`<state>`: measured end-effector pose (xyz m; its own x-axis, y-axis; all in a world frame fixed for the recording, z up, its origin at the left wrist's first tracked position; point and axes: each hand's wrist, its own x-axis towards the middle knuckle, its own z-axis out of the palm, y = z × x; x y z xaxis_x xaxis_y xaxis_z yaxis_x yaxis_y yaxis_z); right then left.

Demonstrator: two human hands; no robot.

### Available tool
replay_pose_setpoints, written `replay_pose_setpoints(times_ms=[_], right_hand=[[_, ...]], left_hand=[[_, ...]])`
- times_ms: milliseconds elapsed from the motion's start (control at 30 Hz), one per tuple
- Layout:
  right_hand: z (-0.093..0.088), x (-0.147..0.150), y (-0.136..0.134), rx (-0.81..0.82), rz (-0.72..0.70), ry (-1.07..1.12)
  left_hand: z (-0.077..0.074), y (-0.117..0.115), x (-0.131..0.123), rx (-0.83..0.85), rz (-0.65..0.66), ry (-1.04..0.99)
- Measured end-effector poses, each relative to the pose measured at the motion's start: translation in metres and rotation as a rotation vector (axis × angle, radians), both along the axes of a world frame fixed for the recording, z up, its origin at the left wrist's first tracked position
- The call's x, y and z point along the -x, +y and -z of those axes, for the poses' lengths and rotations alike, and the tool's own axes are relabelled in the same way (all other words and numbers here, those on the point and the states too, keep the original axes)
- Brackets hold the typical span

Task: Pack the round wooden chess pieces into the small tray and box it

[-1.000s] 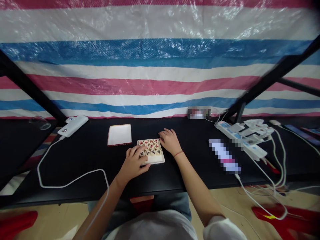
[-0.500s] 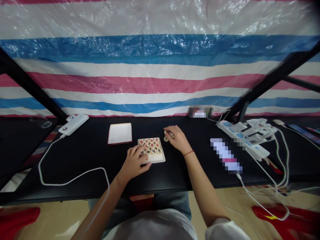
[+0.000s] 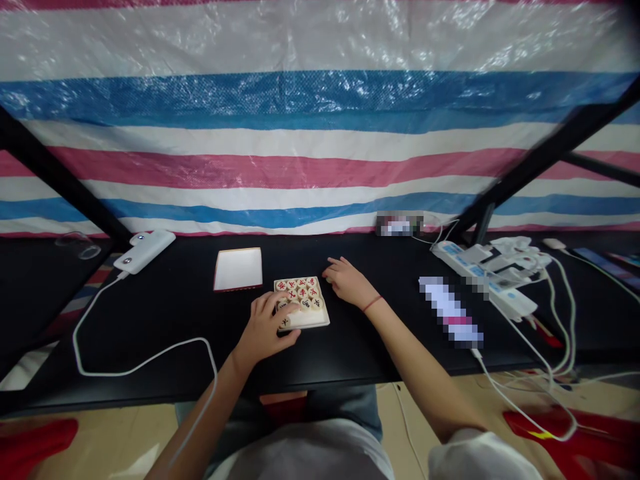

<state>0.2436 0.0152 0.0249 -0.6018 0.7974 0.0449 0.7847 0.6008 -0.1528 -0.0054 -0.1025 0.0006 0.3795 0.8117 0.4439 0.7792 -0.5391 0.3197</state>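
A small white box (image 3: 314,322) filled with round wooden chess pieces (image 3: 302,292), marked in red and black, lies on the black table (image 3: 165,313) in front of me. My left hand (image 3: 263,328) is closed round the box's near left corner, with a black-marked piece (image 3: 285,323) by its fingertips. My right hand (image 3: 351,285) sits just right of the box's far corner. Its fingers are curled toward the box, and what they hold is hidden. The box's white lid (image 3: 239,269) lies apart to the left.
A white power bank (image 3: 144,251) with a looping cable (image 3: 145,360) is at the left. Power strips and plugs (image 3: 493,273) with cables crowd the right. Black frame bars (image 3: 545,153) slant across a striped tarp (image 3: 320,133) behind the table.
My right hand lifted from the box's right edge with pale pieces in its fingers, then came back down beside the box. My left hand stayed on the near left corner.
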Motion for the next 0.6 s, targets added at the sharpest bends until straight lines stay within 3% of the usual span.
replay_pose_setpoints(times_ms=[133, 233, 300, 433, 600], right_hand=[[-0.013, 0.006, -0.009, -0.035, 0.053, 0.14], [-0.027, 0.019, -0.033, -0.008, 0.085, 0.443], [-0.033, 0.032, -0.054, 0.125, 0.107, 0.671], [-0.029, 0.055, -0.088, 0.367, 0.198, 0.915], [-0.018, 0.06, -0.094, 0.515, 0.262, 1.077]], left_hand=[[-0.001, -0.001, 0.0, -0.018, -0.08, -0.051], [-0.004, 0.001, 0.0, -0.043, -0.117, -0.12], [-0.007, 0.004, -0.002, -0.044, -0.072, -0.154], [-0.013, 0.008, -0.009, -0.023, 0.03, -0.219], [-0.026, 0.004, -0.008, 0.081, 0.05, -0.278]])
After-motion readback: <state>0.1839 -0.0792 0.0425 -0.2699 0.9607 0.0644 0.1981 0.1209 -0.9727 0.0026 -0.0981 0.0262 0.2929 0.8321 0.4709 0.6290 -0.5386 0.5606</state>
